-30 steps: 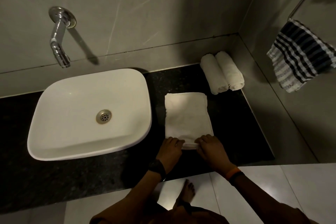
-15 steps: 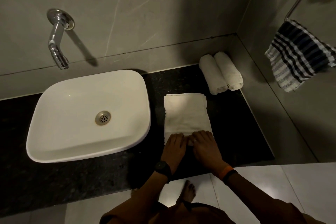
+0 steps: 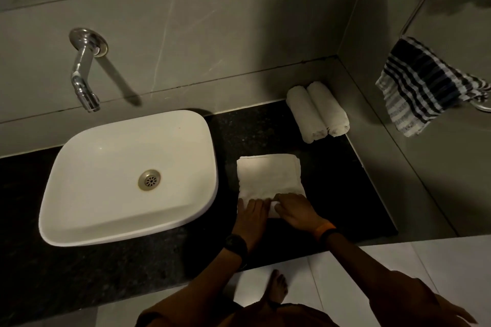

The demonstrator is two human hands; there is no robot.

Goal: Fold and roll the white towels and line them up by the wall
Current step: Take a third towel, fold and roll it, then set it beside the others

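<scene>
Surroundings: basin [image 3: 127,172] left of towel; two rolled towels [image 3: 317,111] at wall.
Towel [image 3: 269,176]: white, folded flat, near edge rolled.
Hands: left hand [image 3: 251,214] and right hand [image 3: 295,210] curled over roll.

You have no text, label, brand, number or sign to read anywhere in this view. The watch [image 3: 236,245] on your left wrist shows a dark face with nothing legible on it, and the orange band [image 3: 324,229] on your right wrist is plain. The tap [image 3: 84,71], the basin [image 3: 79,167] and the striped cloth [image 3: 422,87] carry no marking you can make out in the dim light.
</scene>
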